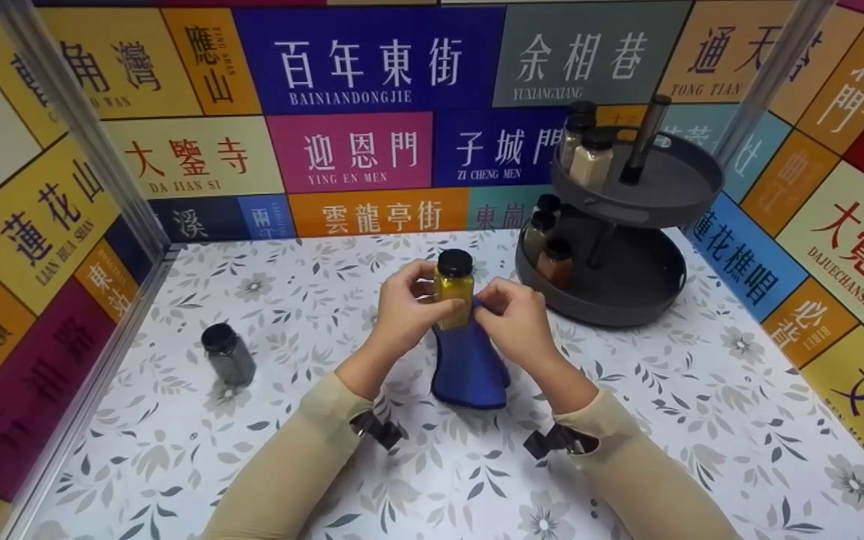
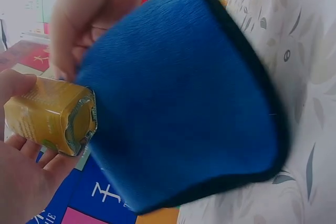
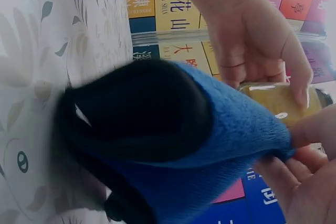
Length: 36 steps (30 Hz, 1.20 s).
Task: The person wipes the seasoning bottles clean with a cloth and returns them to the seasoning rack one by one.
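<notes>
Left hand [image 1: 408, 301] grips yellow jar [image 1: 457, 288], right hand [image 1: 516, 316] pinches blue cloth [image 1: 469, 369]; cloth work looks unfinished. Dark jar [image 1: 231, 361] stands on counter [image 1: 177, 466], left; other jars [image 1: 592, 163] on rack [image 1: 627, 309], upper right.

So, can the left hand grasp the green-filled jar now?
Probably not: the left hand grips the yellow-filled jar, so it likely must release that before grasping the green-filled jar.
</notes>
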### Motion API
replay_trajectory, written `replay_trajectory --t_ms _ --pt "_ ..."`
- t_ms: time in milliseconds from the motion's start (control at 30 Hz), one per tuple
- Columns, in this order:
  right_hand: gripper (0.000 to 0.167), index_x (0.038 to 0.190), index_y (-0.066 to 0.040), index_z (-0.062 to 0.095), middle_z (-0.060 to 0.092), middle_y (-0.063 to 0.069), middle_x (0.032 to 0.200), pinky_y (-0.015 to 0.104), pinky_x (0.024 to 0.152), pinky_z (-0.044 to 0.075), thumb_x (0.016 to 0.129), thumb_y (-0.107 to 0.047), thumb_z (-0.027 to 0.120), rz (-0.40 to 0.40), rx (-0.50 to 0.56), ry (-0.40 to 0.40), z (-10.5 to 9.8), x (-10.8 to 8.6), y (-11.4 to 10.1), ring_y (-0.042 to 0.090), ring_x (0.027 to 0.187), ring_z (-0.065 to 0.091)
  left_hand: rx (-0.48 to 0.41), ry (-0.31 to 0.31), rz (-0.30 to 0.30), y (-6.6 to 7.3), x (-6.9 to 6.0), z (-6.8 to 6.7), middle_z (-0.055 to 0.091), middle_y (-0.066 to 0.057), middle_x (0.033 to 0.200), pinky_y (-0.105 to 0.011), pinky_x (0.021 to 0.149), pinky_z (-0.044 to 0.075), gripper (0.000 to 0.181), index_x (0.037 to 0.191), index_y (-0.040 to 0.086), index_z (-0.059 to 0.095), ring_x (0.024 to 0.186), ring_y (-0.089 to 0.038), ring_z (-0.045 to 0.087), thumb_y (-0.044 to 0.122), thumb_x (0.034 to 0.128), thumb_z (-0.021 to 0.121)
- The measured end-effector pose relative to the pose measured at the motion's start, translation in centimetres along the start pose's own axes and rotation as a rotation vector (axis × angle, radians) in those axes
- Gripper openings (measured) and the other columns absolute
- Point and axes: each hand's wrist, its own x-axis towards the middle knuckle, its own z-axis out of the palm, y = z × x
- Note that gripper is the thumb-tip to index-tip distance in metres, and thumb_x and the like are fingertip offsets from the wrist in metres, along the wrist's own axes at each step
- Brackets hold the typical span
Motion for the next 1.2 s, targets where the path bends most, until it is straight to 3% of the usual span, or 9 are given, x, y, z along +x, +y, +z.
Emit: replay_trajectory --t_ms 167,367,600,800,967,1067,1200 --pt "0.005 0.087 -0.006 0.071 0.078 0.010 0.083 0.027 0.066 0.057 0.083 -0.002 0.072 0.089 -0.034 -0.098 -0.2 0.3 0.3 0.014 0.073 0.069 -0.017 -0.021 0.004 0.5 0.0 0.1 0.074 -0.014 0.114 -0.037 0.093 0.064 0.045 0.119 0.004 0.073 0.100 -0.023 0.074 0.010 0.0774 0.089" --pt "0.006 0.089 -0.004 0.076 0.080 0.011 0.088 0.028 0.075 0.058 0.083 -0.003 0.075 0.057 -0.029 -0.021 -1.0 0.2 -0.7 0.019 0.080 0.073 -0.007 -0.058 0.016 0.3 0.1 0.3 0.075 -0.014 0.113 -0.035 0.091 0.064 0.045 0.119 0.004 0.073 0.099 -0.023 0.075 0.009 0.0773 0.088" --pt "0.007 0.094 -0.003 0.079 0.081 0.012 0.094 0.018 0.073 0.060 0.088 0.000 0.077 -0.121 0.069 0.134 -1.9 -0.2 -1.9 0.016 0.084 0.078 0.014 -0.069 -0.018 -0.3 -0.2 0.4 0.076 -0.011 0.112 -0.033 0.087 0.063 0.043 0.117 0.007 0.074 0.094 -0.022 0.076 0.011 0.0771 0.091" --pt "0.010 0.095 0.000 0.079 0.081 0.014 0.095 0.022 0.073 0.064 0.089 0.007 0.077 -0.319 0.208 0.251 -1.5 -0.6 -1.9 0.010 0.088 0.079 0.006 -0.063 -0.023 -0.3 -0.4 0.5 0.075 -0.012 0.110 -0.035 0.085 0.064 0.044 0.119 0.008 0.074 0.094 -0.023 0.077 0.012 0.0779 0.091" --pt "0.012 0.094 0.001 0.078 0.081 0.014 0.097 0.023 0.075 0.064 0.087 0.011 0.075 -0.413 0.147 0.280 -1.1 -0.7 -1.6 0.021 0.090 0.081 0.032 -0.051 -0.013 -0.2 -0.3 0.5 0.074 -0.013 0.108 -0.035 0.085 0.065 0.044 0.118 0.007 0.074 0.094 -0.024 0.078 0.013 0.0776 0.090" --pt "0.010 0.090 0.000 0.078 0.081 0.011 0.093 0.019 0.070 0.062 0.085 0.008 0.074 -0.388 0.041 0.244 -1.1 -0.6 -1.6 0.022 0.086 0.081 0.059 -0.039 -0.006 -0.3 -0.2 0.5 0.075 -0.013 0.108 -0.036 0.085 0.065 0.044 0.118 0.007 0.074 0.093 -0.024 0.077 0.013 0.0769 0.090" --pt "0.006 0.085 -0.003 0.074 0.080 0.011 0.091 0.026 0.069 0.064 0.082 0.003 0.072 -0.264 -0.035 0.140 -1.2 -0.5 -1.5 0.022 0.083 0.080 0.058 -0.025 0.006 -0.5 -0.1 0.3 0.076 -0.013 0.110 -0.038 0.088 0.065 0.043 0.116 0.005 0.074 0.096 -0.023 0.076 0.012 0.0766 0.090"
